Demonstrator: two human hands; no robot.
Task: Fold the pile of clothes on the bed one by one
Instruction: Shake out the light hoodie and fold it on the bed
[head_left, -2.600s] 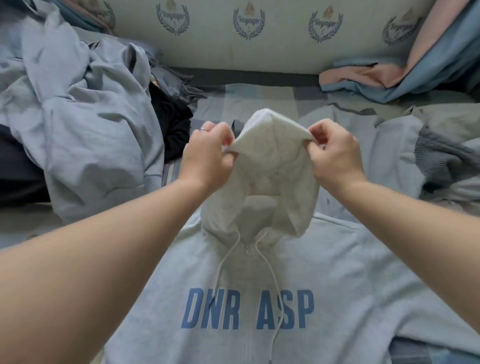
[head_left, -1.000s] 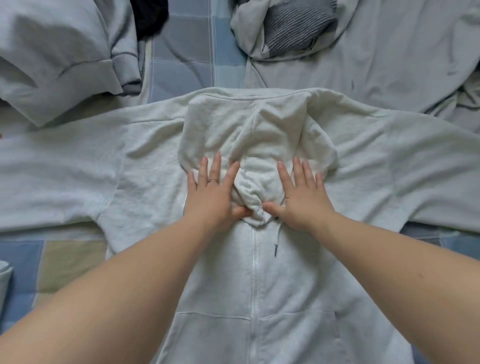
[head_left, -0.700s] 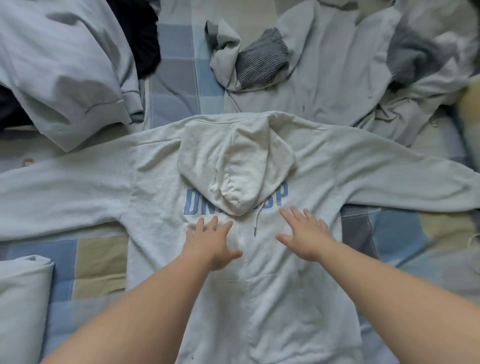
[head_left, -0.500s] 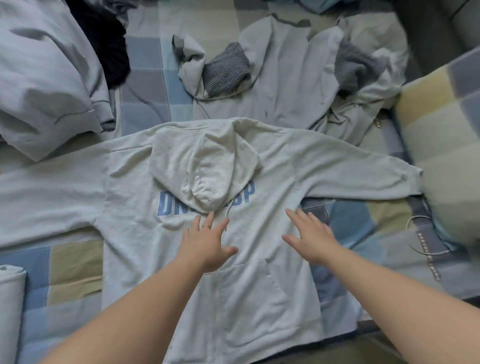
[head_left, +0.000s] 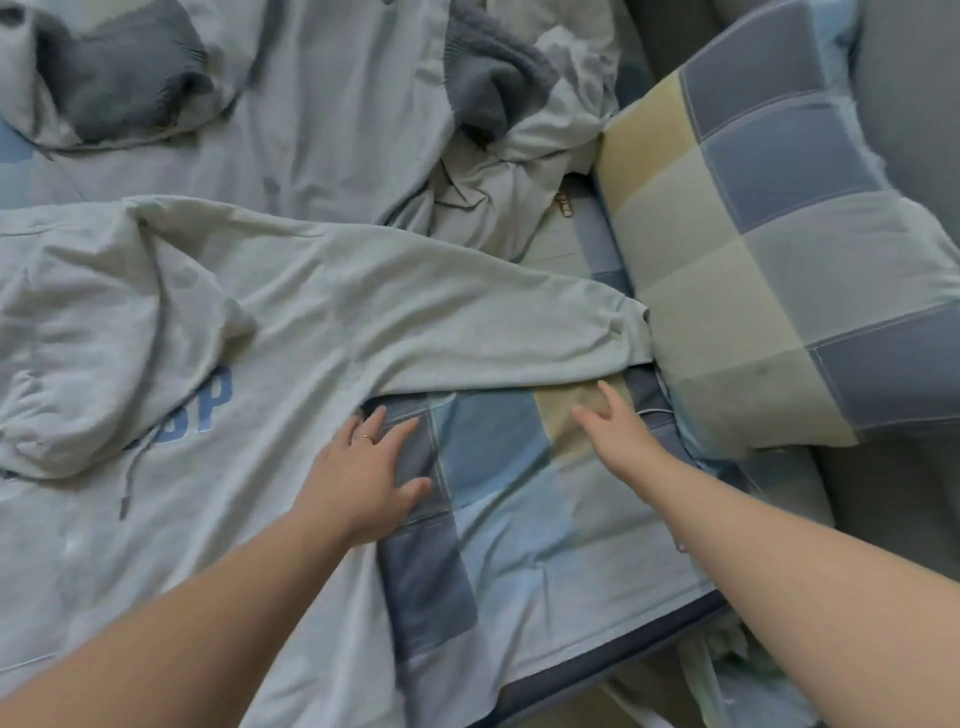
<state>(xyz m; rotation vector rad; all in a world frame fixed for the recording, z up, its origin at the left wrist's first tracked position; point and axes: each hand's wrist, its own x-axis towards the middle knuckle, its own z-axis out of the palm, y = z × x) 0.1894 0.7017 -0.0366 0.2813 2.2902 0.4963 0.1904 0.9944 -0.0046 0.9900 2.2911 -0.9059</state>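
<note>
Head view, near to far.

Bottom edge: both forearms come in, bare.

L hand (head_left: 363, 478) is at centre frame, palm down, fingers straight and spread, holding nothing. It lies across the right side edge of the hoodie (head_left: 291, 519) body, w/ fingertips over the checked sheet (head_left: 509, 467). Ring (head_left: 367, 437) on one finger. How hard it presses: can't tell.

R hand (head_left: 618, 431) is right of centre, open, fingers loosely extended toward the sleeve (head_left: 467, 332), nothing in it. It is over bare sheet just below the sleeve. Touching or not: can't tell, the hand is blurred.

Hoodie is pale grey, front up, flat on the sheet, and fills the left half of the frame. Hood (head_left: 93, 338) is folded down onto the chest and covers most of the blue print (head_left: 208, 405) — only "SP" shows. One drawstring (head_left: 127, 483) hangs out below the hood.

Sleeve runs from centre to the right, laid out straight; cuff (head_left: 623, 327) touches the checked pillow (head_left: 753, 286) at mid right.

Top of frame: another pale grey garment (head_left: 337, 104), crumpled, w/ dark ribbed lining at upper left and top centre. It lies just beyond the hoodie's shoulder line — touching or overlapping, can't tell.
</note>
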